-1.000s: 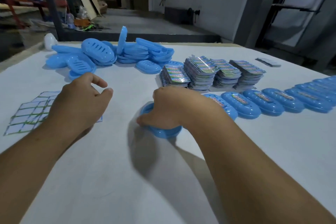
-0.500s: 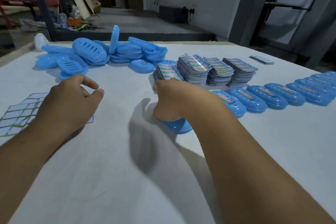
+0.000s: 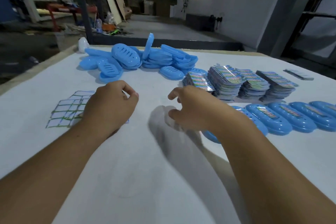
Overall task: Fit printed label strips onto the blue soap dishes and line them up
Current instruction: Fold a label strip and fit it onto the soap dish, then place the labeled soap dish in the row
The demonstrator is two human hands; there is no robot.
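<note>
Near edge, right hand (image 3: 189, 107): fingers loosely spread, holding nothing, above the white table (image 3: 127, 178).
Left hand (image 3: 111, 107): loosely curled, empty, over the grid sheets (image 3: 67, 111).
Right side: row of labelled dishes (image 3: 283, 120).
Beyond: label strip stacks (image 3: 240, 83).
Far end: pile of bare blue dishes (image 3: 138, 62).

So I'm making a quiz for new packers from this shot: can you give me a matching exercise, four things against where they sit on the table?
Things:
1. loose blue soap dishes
2. stacks of printed labels
3. labelled dishes in a row
4. gridded backing sheets

Places:
A. partly under the left hand
B. far side, piled in a heap
C. right side, running off the frame edge
D. right of centre, beyond the right hand

Pairs: 1-B, 2-D, 3-C, 4-A
</note>
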